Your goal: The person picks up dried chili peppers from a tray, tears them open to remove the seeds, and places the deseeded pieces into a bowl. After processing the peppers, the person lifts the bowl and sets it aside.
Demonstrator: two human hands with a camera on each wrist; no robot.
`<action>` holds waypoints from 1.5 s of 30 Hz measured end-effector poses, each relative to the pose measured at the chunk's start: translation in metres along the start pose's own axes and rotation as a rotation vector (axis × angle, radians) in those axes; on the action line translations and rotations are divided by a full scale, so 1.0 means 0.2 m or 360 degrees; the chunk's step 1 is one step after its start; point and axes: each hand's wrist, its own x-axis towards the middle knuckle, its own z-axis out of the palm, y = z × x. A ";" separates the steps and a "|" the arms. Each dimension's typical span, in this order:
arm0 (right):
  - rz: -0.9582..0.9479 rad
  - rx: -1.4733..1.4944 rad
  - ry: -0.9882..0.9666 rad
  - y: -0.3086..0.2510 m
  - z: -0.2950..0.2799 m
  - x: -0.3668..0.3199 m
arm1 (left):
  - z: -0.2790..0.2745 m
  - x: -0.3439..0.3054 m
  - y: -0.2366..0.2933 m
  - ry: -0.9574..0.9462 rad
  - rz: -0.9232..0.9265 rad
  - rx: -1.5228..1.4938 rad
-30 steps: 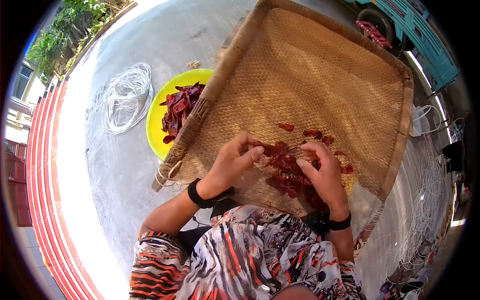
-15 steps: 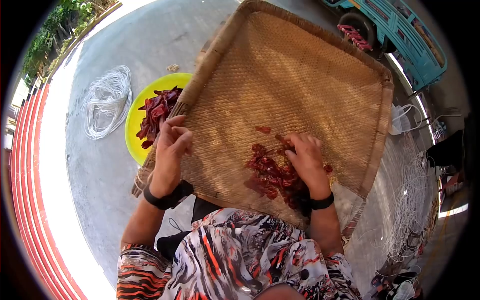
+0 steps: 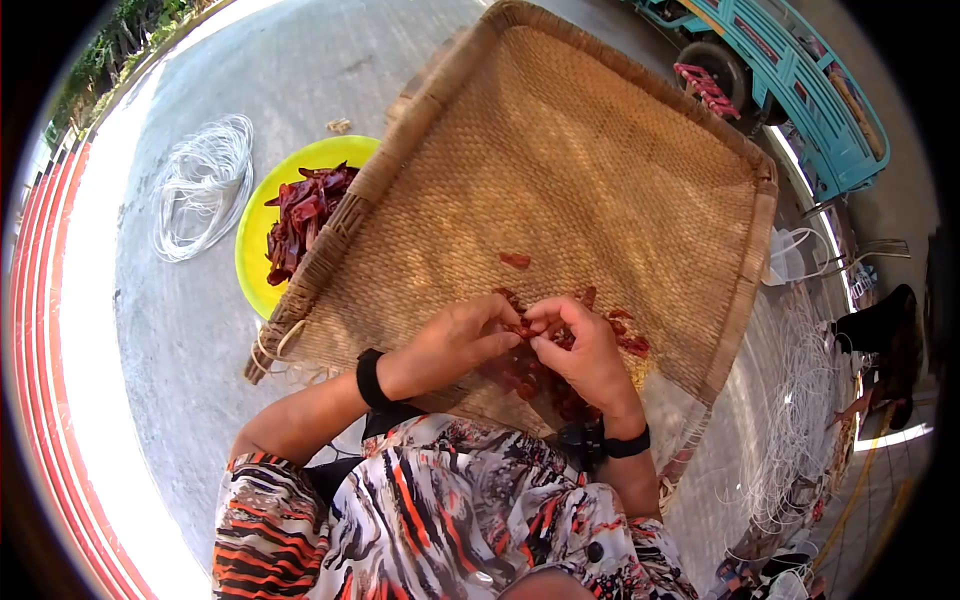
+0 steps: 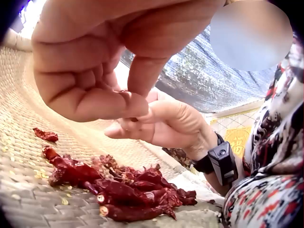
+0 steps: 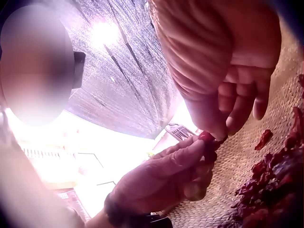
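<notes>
A pile of dried red chillies (image 3: 545,375) lies at the near side of a big woven tray (image 3: 560,150). Over the pile my left hand (image 3: 508,325) and right hand (image 3: 541,322) meet fingertip to fingertip. Both pinch one dried chilli (image 5: 207,140) between them. In the left wrist view the left hand's fingers (image 4: 102,102) curl against the right hand (image 4: 161,124) above the chillies (image 4: 123,187). In the right wrist view the right hand's fingers (image 5: 228,95) come down onto the chilli, with the left hand (image 5: 164,180) below it. One loose chilli piece (image 3: 515,260) lies farther up the tray.
A yellow bowl (image 3: 252,262) holding more red chillies (image 3: 298,215) sits on the concrete, tucked under the tray's left edge. A coil of white wire (image 3: 200,185) lies to its left. A teal vehicle (image 3: 800,90) stands at the far right, with more wire (image 3: 800,430) beside it.
My left hand has come back from the tray's left edge by the yellow bowl to the chilli pile. It now meets the right hand on one chilli.
</notes>
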 end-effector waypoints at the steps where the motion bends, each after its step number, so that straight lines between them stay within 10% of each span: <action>1: 0.0031 0.0045 -0.0027 0.00 0.00 -0.01 | 0.00 -0.01 0.00 0.0004 0.0029 -0.0046; 16: -0.0378 -0.1163 0.0236 0.28 -0.04 0.08 | -0.55 -0.22 0.00 0.1545 0.0051 -0.0967; 25: -0.0448 -0.0714 0.0177 -0.02 0.03 0.06 | -0.12 -0.13 0.04 0.0054 0.0108 -0.0198; 32: -0.0405 -0.0411 -0.0033 -0.04 0.08 0.05 | -0.11 -0.13 0.03 0.0174 0.0043 -0.0308; 41: -0.0560 -0.1101 0.0242 0.15 -0.01 0.22 | -0.54 -0.24 0.14 0.1642 0.0334 -0.0968; 45: -0.0609 -0.1202 0.0094 0.21 0.03 0.28 | -0.53 -0.26 0.08 0.1487 0.0051 -0.0756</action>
